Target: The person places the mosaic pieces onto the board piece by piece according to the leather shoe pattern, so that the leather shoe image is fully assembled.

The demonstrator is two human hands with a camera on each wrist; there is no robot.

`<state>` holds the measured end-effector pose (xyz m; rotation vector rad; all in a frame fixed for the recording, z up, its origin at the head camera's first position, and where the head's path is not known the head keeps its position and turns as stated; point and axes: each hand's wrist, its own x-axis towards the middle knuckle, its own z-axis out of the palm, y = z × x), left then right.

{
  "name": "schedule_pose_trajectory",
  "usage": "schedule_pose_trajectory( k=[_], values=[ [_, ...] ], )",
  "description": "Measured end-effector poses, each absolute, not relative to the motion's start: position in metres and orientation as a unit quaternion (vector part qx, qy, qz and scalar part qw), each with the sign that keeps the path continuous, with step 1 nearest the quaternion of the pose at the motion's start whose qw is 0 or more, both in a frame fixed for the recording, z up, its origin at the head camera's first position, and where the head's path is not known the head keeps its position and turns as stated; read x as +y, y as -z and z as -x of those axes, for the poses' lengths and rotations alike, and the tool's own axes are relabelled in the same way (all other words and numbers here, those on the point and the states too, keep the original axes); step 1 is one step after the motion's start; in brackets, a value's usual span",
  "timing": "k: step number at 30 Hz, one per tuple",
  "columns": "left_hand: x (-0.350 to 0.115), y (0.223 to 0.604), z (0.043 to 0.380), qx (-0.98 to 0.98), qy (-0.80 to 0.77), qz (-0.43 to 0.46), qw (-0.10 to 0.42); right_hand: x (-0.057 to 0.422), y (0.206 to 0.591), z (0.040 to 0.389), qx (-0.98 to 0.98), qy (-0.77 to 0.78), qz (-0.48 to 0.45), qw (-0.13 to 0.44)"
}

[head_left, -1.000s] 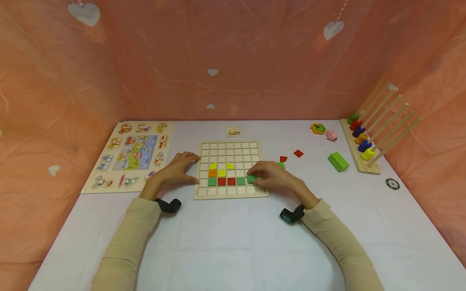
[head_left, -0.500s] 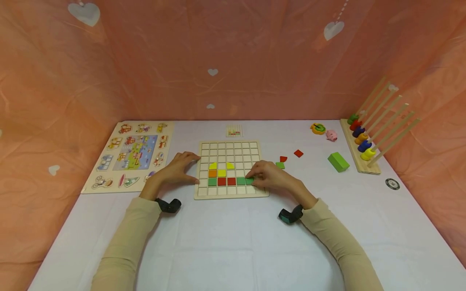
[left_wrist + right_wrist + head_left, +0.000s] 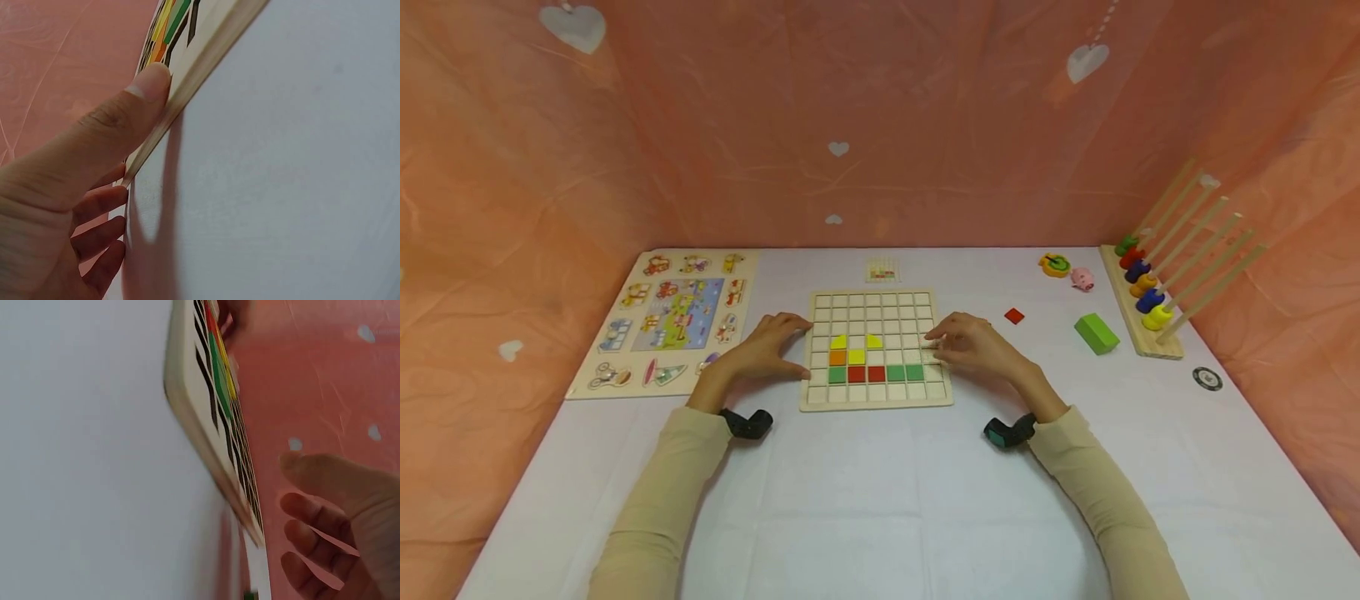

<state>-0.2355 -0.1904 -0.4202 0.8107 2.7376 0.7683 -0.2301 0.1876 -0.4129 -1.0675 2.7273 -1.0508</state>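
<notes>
A wooden grid board (image 3: 880, 396) lies mid-table with square tiles in its cells: green (image 3: 896, 373), red (image 3: 857, 375), orange (image 3: 838, 357) and yellow (image 3: 857, 357). Two rounded yellow pieces (image 3: 874, 342) sit above them. My left hand (image 3: 767, 348) rests at the board's left edge; in the left wrist view its thumb (image 3: 150, 84) lies on the rim, fingertips along the side. My right hand (image 3: 973, 346) is raised by the right edge with nothing between its fingers, thumb and fingers apart in the right wrist view. It hides the table behind it.
A small pattern card (image 3: 882, 269) lies behind the board. One red square tile (image 3: 1014, 316) is to the right, near a green block (image 3: 1097, 333), pig figure (image 3: 1082, 279) and round toy (image 3: 1055, 265). A peg stand (image 3: 1138, 304), chip (image 3: 1207, 378) and picture puzzle (image 3: 632, 317) flank them.
My right hand has set a green tile into the row beside another green one, let go, and moved up and right. It now covers the red and green loose pieces. My left hand stayed.
</notes>
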Motion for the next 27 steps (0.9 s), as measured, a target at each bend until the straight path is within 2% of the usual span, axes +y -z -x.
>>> schedule_pose_trajectory(
  k=[9,16,27],
  values=[
    [-0.192,0.421,0.234,0.922,-0.262,-0.269,0.097,0.223,0.413,0.236,0.906,0.325,0.271,-0.001],
    [-0.191,0.420,0.233,0.923,-0.257,-0.268,0.096,0.238,0.416,0.239,0.916,0.304,0.260,0.030],
    [-0.191,0.419,0.236,0.923,-0.258,-0.265,0.101,0.242,0.417,0.242,0.918,0.295,0.264,0.024]
  ],
)
